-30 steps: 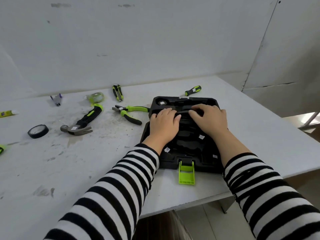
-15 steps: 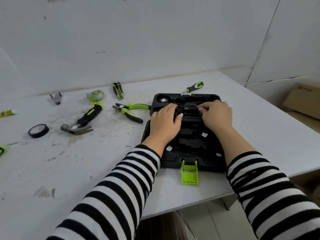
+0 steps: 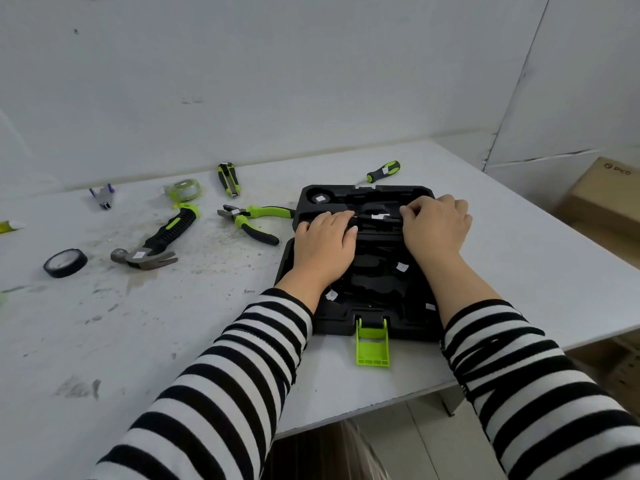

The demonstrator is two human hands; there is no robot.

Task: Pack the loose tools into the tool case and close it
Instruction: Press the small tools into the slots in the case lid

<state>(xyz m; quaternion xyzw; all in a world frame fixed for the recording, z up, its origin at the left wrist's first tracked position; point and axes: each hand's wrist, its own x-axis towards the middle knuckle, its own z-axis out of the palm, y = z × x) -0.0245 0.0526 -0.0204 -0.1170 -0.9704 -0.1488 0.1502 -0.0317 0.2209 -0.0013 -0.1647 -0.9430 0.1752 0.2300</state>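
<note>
black-and-white striped sleeves end in two hands on the open black plastic tool case. the left hand lies flat on the case's left half, fingers straight. the right hand pinches a black white-labelled piece in the case's far slot. left of the case lie green-handled pliers and a claw hammer; just beyond it, a green-black screwdriver.

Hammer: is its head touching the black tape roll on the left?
Apart. The head view shows a strip of bare table between the hammer head and the tape roll.
</note>
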